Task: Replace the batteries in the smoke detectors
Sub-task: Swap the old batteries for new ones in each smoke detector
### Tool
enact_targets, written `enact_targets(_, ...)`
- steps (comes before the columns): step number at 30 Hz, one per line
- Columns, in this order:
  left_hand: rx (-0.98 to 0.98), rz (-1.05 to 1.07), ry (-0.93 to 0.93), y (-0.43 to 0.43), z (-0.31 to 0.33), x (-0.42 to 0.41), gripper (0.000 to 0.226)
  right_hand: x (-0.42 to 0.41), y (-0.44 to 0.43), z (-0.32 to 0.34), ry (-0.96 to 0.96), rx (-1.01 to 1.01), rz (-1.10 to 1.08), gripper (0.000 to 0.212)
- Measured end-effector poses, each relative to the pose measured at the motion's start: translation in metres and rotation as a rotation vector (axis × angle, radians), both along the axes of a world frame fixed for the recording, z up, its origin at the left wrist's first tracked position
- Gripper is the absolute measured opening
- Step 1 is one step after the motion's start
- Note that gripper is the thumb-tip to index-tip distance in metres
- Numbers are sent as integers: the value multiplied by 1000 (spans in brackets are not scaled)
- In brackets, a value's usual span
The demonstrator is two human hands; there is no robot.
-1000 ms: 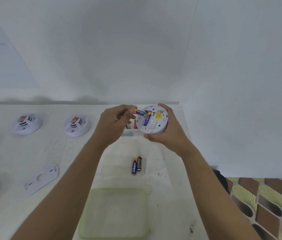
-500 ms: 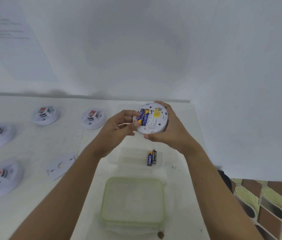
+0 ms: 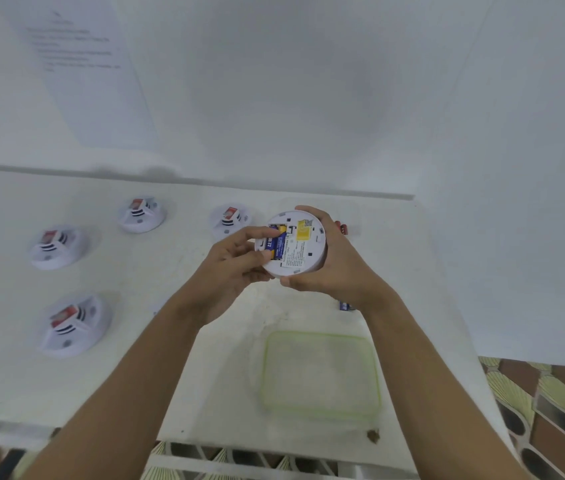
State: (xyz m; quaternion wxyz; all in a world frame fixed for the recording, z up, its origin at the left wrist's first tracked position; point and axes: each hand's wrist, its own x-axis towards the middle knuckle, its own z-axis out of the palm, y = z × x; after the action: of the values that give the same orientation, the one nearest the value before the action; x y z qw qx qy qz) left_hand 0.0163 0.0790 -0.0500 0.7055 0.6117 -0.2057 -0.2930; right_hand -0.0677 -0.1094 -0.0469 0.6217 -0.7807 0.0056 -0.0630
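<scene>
My right hand [image 3: 334, 268] grips a round white smoke detector [image 3: 303, 252] above the table, its back turned up with a yellow label and an open battery bay. My left hand [image 3: 236, 263] pinches a blue and yellow battery [image 3: 276, 242] that lies in that bay, finger and thumb at its two ends. Behind my right wrist a loose blue battery [image 3: 344, 306] peeks out on the table. A dark battery [image 3: 343, 228] shows just past my right fingers.
Several other white smoke detectors stand on the white table [image 3: 177, 368] at left, the nearest one [image 3: 73, 325] with a red tab. A clear box with a green rim [image 3: 320, 374] sits near the front edge. Patterned floor [image 3: 551, 410] lies right. A paper sheet [image 3: 87, 64] hangs on the wall.
My left hand brought the blue battery from the detector's edge down into the bay. The view swung left and down, bringing more detectors into sight; my right arm now hides most of the loose batteries.
</scene>
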Motion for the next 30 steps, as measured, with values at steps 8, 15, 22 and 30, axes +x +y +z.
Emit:
enact_targets(8, 111, -9, -72, 49, -3, 3, 27, 4, 45, -10, 40, 70, 30, 99)
enact_targets(15, 233, 242, -277, 87, -18, 8, 25, 5, 73, -22, 50, 12, -51, 100)
enact_targets(22, 1003, 182, -565, 127, -72, 27, 77, -1, 84, -30, 74, 47, -94, 97)
enact_targets(30, 1031, 198, -577, 138, -78, 23, 79, -7, 93, -37, 82, 74, -108, 95)
